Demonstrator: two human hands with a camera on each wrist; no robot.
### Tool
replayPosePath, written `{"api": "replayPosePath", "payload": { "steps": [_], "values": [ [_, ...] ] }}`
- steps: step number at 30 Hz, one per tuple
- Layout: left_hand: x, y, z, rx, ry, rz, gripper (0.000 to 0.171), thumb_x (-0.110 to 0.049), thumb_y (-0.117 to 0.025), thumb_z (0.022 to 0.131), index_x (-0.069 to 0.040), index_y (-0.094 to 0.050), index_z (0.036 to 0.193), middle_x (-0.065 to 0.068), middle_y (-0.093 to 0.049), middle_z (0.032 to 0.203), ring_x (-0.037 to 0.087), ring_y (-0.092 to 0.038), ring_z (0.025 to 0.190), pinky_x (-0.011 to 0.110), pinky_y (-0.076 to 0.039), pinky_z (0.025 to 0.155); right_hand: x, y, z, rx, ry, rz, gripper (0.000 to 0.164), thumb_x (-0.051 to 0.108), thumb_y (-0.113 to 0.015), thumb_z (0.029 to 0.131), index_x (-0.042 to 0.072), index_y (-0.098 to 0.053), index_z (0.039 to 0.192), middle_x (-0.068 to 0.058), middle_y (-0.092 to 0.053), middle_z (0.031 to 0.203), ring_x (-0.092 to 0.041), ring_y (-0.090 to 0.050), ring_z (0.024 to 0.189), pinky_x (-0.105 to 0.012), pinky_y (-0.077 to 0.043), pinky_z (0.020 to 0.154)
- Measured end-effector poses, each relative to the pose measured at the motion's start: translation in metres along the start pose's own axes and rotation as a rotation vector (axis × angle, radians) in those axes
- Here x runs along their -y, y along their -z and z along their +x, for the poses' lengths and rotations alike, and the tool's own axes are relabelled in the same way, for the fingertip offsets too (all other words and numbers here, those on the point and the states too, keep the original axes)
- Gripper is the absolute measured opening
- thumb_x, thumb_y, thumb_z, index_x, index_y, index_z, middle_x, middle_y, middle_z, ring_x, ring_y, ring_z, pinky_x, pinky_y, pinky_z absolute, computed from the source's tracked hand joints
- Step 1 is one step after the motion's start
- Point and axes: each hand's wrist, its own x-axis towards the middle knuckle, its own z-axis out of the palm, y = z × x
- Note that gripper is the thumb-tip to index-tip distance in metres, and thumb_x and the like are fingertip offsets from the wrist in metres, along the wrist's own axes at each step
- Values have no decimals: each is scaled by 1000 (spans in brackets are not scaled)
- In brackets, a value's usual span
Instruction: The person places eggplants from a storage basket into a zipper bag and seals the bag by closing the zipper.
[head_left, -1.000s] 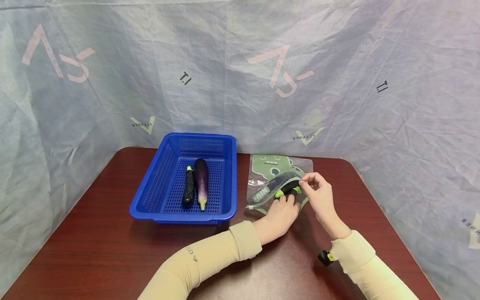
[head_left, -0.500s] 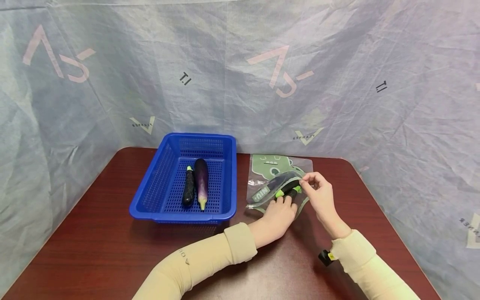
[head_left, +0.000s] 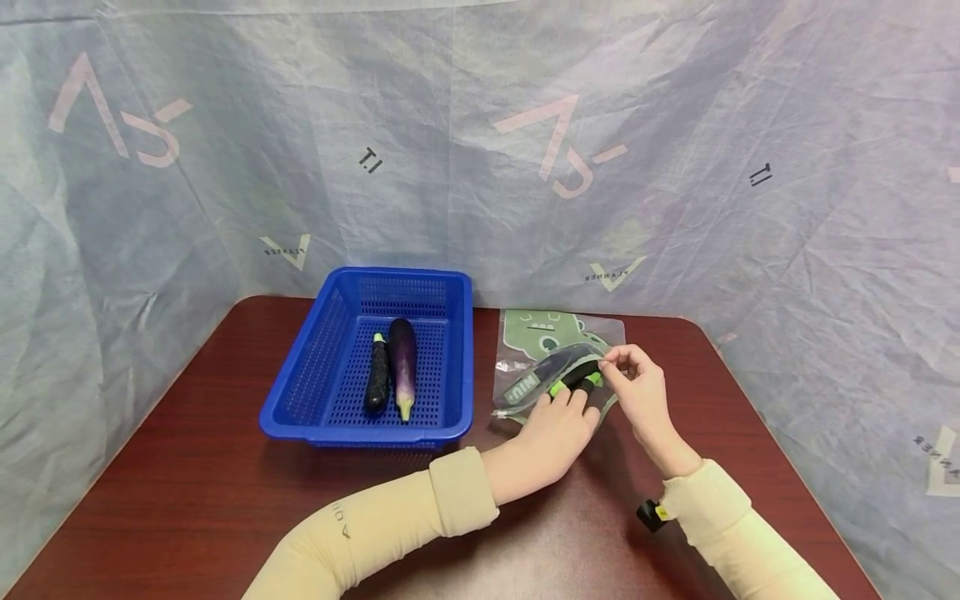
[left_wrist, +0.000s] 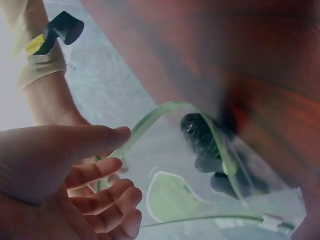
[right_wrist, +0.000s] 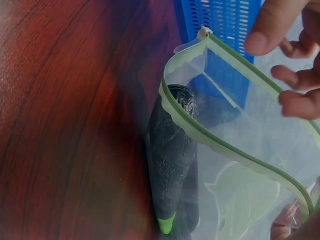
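A clear zip bag (head_left: 551,354) with green print lies on the table right of the blue basket (head_left: 315,392). Two dark eggplants (head_left: 573,375) with green ends lie in its open mouth. My right hand (head_left: 637,387) pinches the bag's upper rim and lifts it. My left hand (head_left: 558,425) rests at the mouth with loosely curled fingers by the green ends, holding nothing. In the right wrist view the green zip rim (right_wrist: 220,142) arches over an eggplant (right_wrist: 172,160). The left wrist view shows the rim (left_wrist: 167,107) and the eggplants (left_wrist: 200,137) inside the bag.
In the basket lie a slim dark eggplant (head_left: 377,379) and a thicker purple one (head_left: 403,362). The dark red table (head_left: 187,467) is walled by a blue-grey cloth backdrop (head_left: 480,150) at the back and both sides.
My left elbow has swung left and the sleeve has slid back from the wrist. The hand stays at the bag's mouth. My right hand and the bag have barely moved.
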Motion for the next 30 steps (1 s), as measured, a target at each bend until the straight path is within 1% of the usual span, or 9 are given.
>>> {"api": "replayPosePath", "payload": {
  "steps": [2, 6, 9, 13, 16, 18, 23, 26, 30],
  "values": [
    [3, 5, -3, -17, -1, -3, 18, -26, -68, 84, -20, -55, 96, -1, -51, 98, 16, -47, 88, 28, -35, 62, -1, 0, 0, 1, 5, -9, 10, 2, -61, 86, -6, -58, 91, -5, -56, 79, -10, -50, 65, -18, -41, 56],
    [10, 15, -6, -24, -10, -19, 22, -26, -70, 83, -21, -55, 98, -1, -51, 101, 16, -48, 92, 28, -35, 65, -1, 0, -1, -1, 16, -13, 11, 5, -63, 86, -4, -58, 90, -7, -56, 80, -11, -50, 65, -17, -41, 56],
    [16, 21, -6, -34, -18, -34, 32, -34, -73, 80, -21, -55, 103, 0, -52, 104, 17, -48, 95, 30, -37, 68, -2, -1, -2, -6, 20, -14, 12, 5, -63, 85, -4, -58, 90, -7, -56, 79, -11, -49, 64, -17, -41, 56],
    [24, 26, -7, -87, -31, -37, 43, -43, -75, 75, -20, -56, 106, 1, -54, 105, 19, -49, 96, 31, -38, 69, -2, -1, -1, -10, 19, -15, 11, 3, -63, 85, -5, -58, 90, -7, -56, 79, -10, -49, 64, -18, -41, 56],
    [31, 30, -9, -127, -40, -32, 41, -41, -73, 75, -19, -57, 106, 2, -55, 104, 19, -49, 95, 31, -39, 69, -1, -1, -1, -13, 14, -10, 10, 0, -62, 84, -7, -58, 91, -7, -57, 80, -10, -49, 64, -17, -41, 56],
    [37, 34, -10, -129, -49, -30, 40, -39, -73, 76, -20, -57, 107, 2, -55, 104, 19, -50, 95, 32, -40, 70, 0, -1, -1, -12, 9, -8, 10, -2, -61, 84, -7, -57, 91, -8, -57, 80, -8, -49, 63, -17, -41, 56],
    [52, 43, -12, -94, -63, -49, 39, -35, -72, 77, -20, -57, 110, 3, -55, 105, 20, -49, 97, 36, -42, 73, 1, -1, -1, -12, 14, -8, 10, 0, -62, 84, -6, -58, 90, -8, -57, 80, -5, -49, 63, -17, -41, 56],
    [61, 46, -14, -111, -70, -48, 35, -34, -69, 79, -20, -58, 110, 3, -55, 106, 21, -49, 99, 38, -43, 75, 2, -1, -2, -14, 19, -9, 11, 4, -63, 84, -4, -58, 89, -8, -57, 79, -5, -49, 63, -17, -41, 57],
    [75, 49, -16, -138, -82, -31, 35, -33, -69, 79, -21, -57, 109, 4, -53, 107, 21, -49, 97, 37, -44, 74, -1, 0, -1, -21, 13, -5, 13, 8, -65, 84, -3, -58, 89, -7, -58, 79, -6, -49, 63, -17, -41, 57]
  ]
}}
